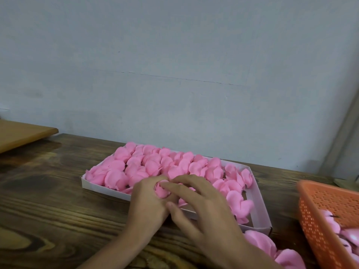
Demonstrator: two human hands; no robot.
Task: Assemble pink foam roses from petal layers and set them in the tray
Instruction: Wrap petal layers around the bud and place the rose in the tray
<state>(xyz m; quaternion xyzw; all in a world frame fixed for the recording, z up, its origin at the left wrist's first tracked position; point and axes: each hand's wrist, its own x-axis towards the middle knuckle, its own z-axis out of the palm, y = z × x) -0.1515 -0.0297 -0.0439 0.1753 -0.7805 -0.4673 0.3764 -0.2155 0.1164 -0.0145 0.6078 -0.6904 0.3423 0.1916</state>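
A half-formed pink foam rose (pixel 161 190) is gripped in the left hand (pixel 148 203). The fingers are curled round it, so that only its top and one side are seen. The rose is held just above the near edge of the white card tray (pixel 261 202), around the middle of that edge. The right hand (pixel 206 212) is spread over it from the right, with fingers loosely extended and nothing clasped. Its index fingertip (pixel 165 184) is laid on the top of the rose. The right thumb appears to be pressed against the left hand below the rose, though that contact is partly hidden. The tray is packed with finished roses (pixel 153 165) across its far and left parts, and a bare strip of its floor is left at the near right corner. Loose petal layers (pixel 261 244) are piled on the dark wooden worktop (pixel 48 191) just beside that corner. An orange perforated basket (pixel 328 208) is set at the right edge, with more pink pieces seen inside it. A pale wooden board (pixel 21 133) is seen at the far left, before the grey wall (pixel 174 55).
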